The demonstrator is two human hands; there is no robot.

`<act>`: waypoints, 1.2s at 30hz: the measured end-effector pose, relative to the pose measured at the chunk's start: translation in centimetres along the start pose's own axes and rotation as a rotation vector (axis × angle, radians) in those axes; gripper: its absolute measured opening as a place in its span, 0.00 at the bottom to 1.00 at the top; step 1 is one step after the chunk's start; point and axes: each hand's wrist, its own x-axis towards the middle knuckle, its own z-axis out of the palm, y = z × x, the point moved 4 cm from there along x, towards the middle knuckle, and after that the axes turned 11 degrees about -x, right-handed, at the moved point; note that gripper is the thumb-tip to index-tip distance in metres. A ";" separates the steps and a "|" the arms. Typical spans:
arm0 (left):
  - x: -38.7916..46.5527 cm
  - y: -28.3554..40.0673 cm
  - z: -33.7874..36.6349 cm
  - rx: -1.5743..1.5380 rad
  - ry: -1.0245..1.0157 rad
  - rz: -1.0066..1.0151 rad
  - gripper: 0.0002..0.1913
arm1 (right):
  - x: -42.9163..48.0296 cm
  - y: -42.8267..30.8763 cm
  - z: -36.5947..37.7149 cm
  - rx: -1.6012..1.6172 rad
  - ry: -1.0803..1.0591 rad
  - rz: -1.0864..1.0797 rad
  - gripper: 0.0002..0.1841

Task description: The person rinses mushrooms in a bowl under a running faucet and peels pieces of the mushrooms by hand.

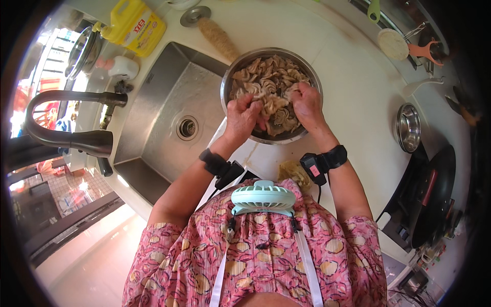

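Observation:
A stainless-steel bowl (pixel 316 73) stands on the counter at the sink's right edge. Frilled brown food pieces (pixel 264 69), mushroom-like in look, fill much of it. Over the bowl's near left side, my left hand (pixel 244 115) pinches a pale frilled piece (pixel 274 103) between thumb and fingers. My right hand (pixel 307 104) reaches in over the right side, its fingertips closed on a pale bit of the same food. Whether both hands grip one piece is unclear. The fingers partly hide what they hold. Each wrist wears a black strap with a small device.
Left of the bowl is a steel sink (pixel 165 103) with a dark faucet (pixel 69 96). A yellow detergent jug (pixel 134 28), a loofah (pixel 218 38) and a metal stopper (pixel 195 16) sit behind. Small metal bowls (pixel 409 127) and a wok (pixel 437 195) are rightward; a yellow plastic bag (pixel 294 173) lies near me.

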 end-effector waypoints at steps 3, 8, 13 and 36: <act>0.9 -0.4 -0.3 -0.072 -0.017 0.063 0.09 | -1.3 -1.8 0.3 0.199 -0.354 0.062 0.10; 0.9 0.0 -0.2 -0.105 0.031 0.019 0.08 | -2.4 -2.5 0.5 0.628 -0.452 0.306 0.14; 1.2 -0.1 0.3 -0.117 -0.082 -0.024 0.07 | -2.5 -2.0 1.2 0.592 -0.512 0.249 0.10; 1.7 -0.4 0.0 -0.329 -0.005 -0.125 0.09 | -1.2 -2.5 0.0 0.280 -0.309 0.052 0.13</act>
